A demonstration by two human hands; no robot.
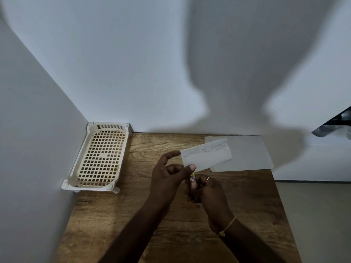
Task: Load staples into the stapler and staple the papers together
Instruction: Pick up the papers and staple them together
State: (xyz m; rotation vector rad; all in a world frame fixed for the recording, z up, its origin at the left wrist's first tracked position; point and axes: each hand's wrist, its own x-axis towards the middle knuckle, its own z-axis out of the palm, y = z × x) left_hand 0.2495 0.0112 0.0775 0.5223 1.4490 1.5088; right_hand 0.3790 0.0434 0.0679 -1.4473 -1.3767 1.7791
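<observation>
My left hand (167, 179) pinches the lower left corner of a small folded white paper (207, 154) between thumb and fingers, holding it above the wooden table (114, 215). My right hand (209, 192) is closed around a small stapler (192, 180), of which only a yellow tip and a red-and-white label show. The stapler's tip sits right under the paper's held corner. More white paper (247, 154) lies flat on the table behind the hands.
A cream plastic perforated tray (100, 158) stands in the back left corner against the white walls. The table's right edge drops to a beige floor (313, 215). A dark object (334, 124) juts in at the right.
</observation>
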